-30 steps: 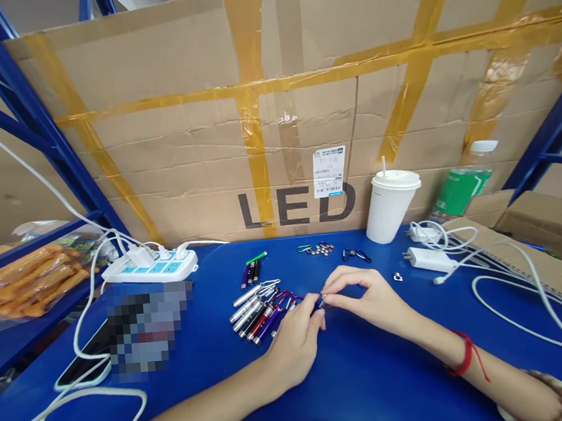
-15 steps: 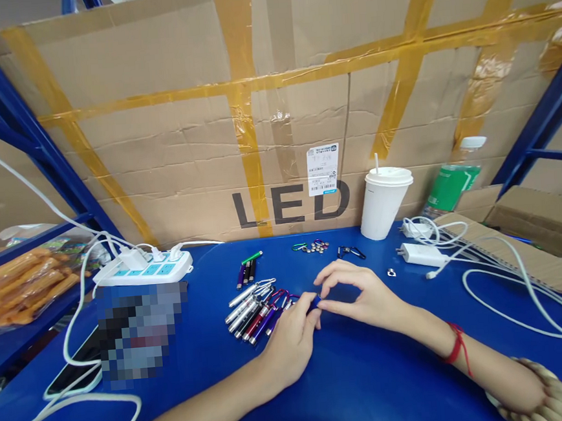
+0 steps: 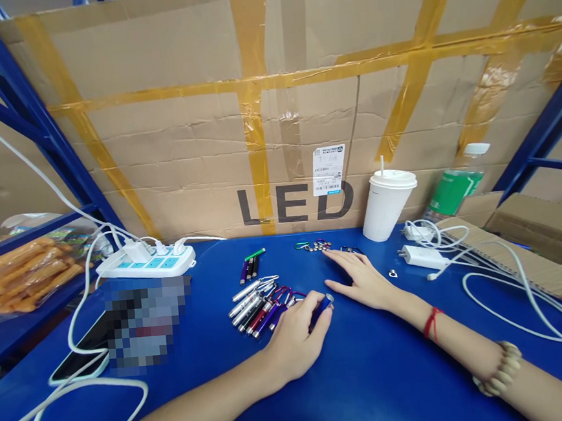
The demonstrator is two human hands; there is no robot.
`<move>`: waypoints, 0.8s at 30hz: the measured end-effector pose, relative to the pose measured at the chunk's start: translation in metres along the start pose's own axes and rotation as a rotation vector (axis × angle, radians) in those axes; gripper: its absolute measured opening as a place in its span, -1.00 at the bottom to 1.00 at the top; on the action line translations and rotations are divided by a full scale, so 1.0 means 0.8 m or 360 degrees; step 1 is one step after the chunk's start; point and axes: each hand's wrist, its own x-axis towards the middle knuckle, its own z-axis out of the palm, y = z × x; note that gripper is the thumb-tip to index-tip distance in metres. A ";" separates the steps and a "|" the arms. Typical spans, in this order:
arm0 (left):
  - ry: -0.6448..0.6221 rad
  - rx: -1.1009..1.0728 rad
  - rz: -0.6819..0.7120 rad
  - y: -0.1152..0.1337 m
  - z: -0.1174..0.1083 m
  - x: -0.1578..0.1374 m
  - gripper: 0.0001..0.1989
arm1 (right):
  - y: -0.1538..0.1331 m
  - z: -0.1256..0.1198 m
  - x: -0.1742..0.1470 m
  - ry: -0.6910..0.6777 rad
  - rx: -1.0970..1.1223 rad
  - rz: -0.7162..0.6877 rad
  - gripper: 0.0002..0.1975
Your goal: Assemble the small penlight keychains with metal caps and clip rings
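Note:
My left hand (image 3: 296,339) is closed around a small blue metal flashlight tube (image 3: 325,302), its silver round end pointing up and right. Most of the tube is hidden by the fingers. To its right, my right hand (image 3: 361,279) hovers low over the table with fingers spread and nothing visible in them. Its fingertips are close to a cluster of small silver button cells (image 3: 320,245) and a green carabiner (image 3: 302,245). Several keychain flashlights (image 3: 254,311) in silver, black, red and purple lie beside my left hand. Behind them is a smaller group of tubes (image 3: 249,269), with a green one across the top.
A large taped cardboard box (image 3: 189,159) stands along the back. At right are a white cup (image 3: 388,205), a green-labelled bottle (image 3: 457,187), a white charger (image 3: 425,256) with cable, and an open carton (image 3: 546,235). A power strip (image 3: 146,263) and phone (image 3: 85,349) lie left.
My right hand has let go of the blue tube and moved away, its fingers opening toward the button cells. My left hand still holds the tube, whose end now shows. The view has shifted slightly.

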 end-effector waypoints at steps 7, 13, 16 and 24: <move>-0.0020 0.0053 0.0057 -0.001 -0.001 0.001 -0.75 | 0.004 0.007 0.012 -0.0026 -0.0092 -0.0041 -0.37; -0.0037 0.0109 0.0080 -0.004 -0.001 0.000 -0.75 | 0.004 0.005 0.012 0.0117 -0.0073 -0.0149 -0.49; -0.0024 0.0109 0.0095 -0.005 0.001 -0.001 -0.75 | 0.001 0.002 0.012 0.0170 0.0035 -0.0189 -0.66; -0.0020 0.0090 0.0121 -0.007 -0.001 -0.001 -0.71 | -0.003 0.004 0.007 0.0160 0.0054 -0.0146 -0.80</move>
